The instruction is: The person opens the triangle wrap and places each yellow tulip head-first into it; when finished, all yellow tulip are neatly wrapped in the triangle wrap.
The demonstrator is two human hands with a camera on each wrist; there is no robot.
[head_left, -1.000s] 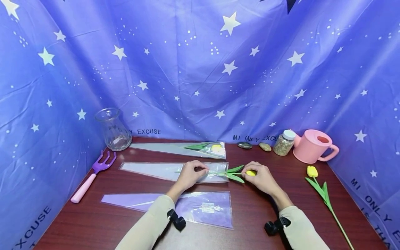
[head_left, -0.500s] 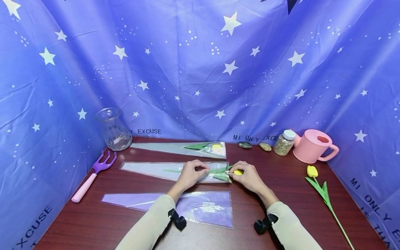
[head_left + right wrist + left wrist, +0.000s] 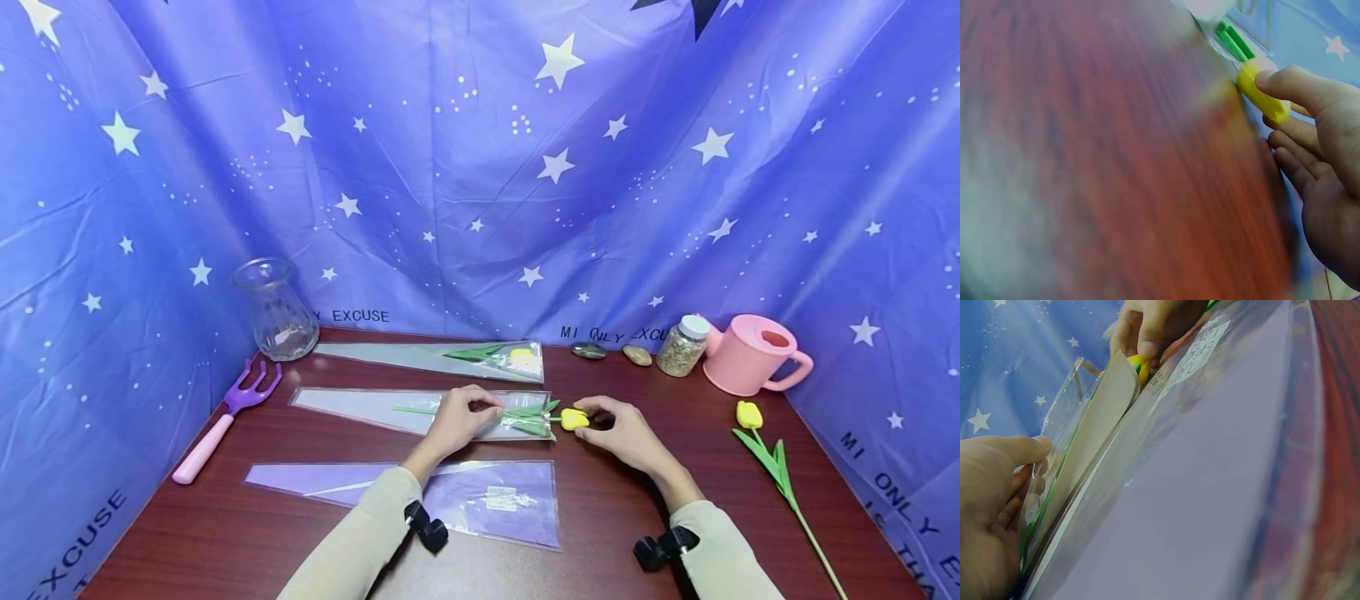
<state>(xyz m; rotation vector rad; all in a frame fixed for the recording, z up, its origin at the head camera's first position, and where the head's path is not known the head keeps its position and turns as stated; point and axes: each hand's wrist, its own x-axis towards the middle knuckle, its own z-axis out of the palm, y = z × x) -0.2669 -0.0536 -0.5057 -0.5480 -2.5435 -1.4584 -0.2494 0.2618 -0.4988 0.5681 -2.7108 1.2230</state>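
Observation:
A yellow tulip (image 3: 573,418) lies with its green stem and leaves inside the middle clear sleeve (image 3: 360,407). Its bloom (image 3: 1260,94) sticks out of the sleeve's mouth. My left hand (image 3: 487,408) pinches the sleeve's upper layer near the mouth, and in the left wrist view its thumb (image 3: 1025,450) holds the film lifted. My right hand (image 3: 592,417) sits just right of the bloom. Its thumb (image 3: 1285,81) lies on the bloom's end, with the fingers curled under it.
A second sleeve with a tulip (image 3: 450,358) lies farther back, and a purple sleeve (image 3: 465,496) lies nearer me. A glass vase (image 3: 273,310) and a purple fork (image 3: 225,421) are at the left. Two stones (image 3: 588,350), a jar (image 3: 681,343), a pink watering can (image 3: 750,354) and a loose tulip (image 3: 772,462) are at the right.
The tulip has slid left, so its leaves now sit inside the sleeve. My right hand pushed left with it, then drew back slightly right. The left hand stayed put.

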